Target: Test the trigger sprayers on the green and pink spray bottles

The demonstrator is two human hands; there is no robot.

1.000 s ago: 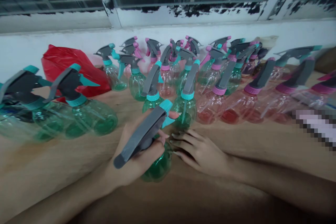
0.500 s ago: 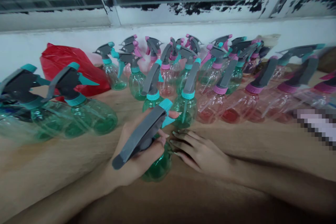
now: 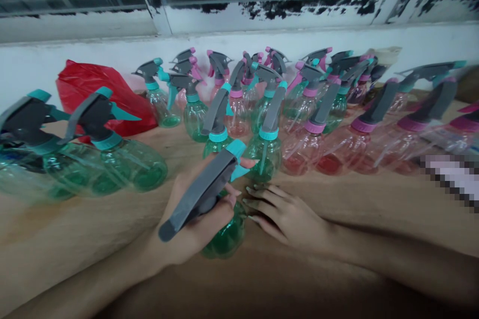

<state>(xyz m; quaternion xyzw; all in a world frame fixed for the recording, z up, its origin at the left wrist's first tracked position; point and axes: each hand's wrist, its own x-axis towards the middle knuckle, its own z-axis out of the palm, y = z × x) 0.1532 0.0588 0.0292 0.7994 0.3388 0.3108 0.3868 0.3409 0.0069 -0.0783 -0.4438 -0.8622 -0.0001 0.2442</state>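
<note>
My left hand (image 3: 202,232) is wrapped round the neck of a green spray bottle (image 3: 228,234) with a grey head and a teal nozzle and trigger. The bottle stands at the front of the wooden table, its nozzle pointing away from me. My right hand (image 3: 286,214) lies palm down on the wood just right of that bottle, fingers stretched out and holding nothing. Its fingertips come close to the bottle's side; whether they touch I cannot tell. Just beyond my hands is another green spray bottle (image 3: 264,159) with a teal collar.
Pink spray bottles (image 3: 299,154) line up to the right, and two green spray bottles (image 3: 130,169) stand at left. Several more crowd near the white wall (image 3: 123,50). A red plastic bag (image 3: 105,94) sits back left. A blurred-out flat object (image 3: 452,174) lies at right on the table (image 3: 123,229).
The view has shifted very slightly. Both hands and the held spray bottle keep practically the same place and pose.
</note>
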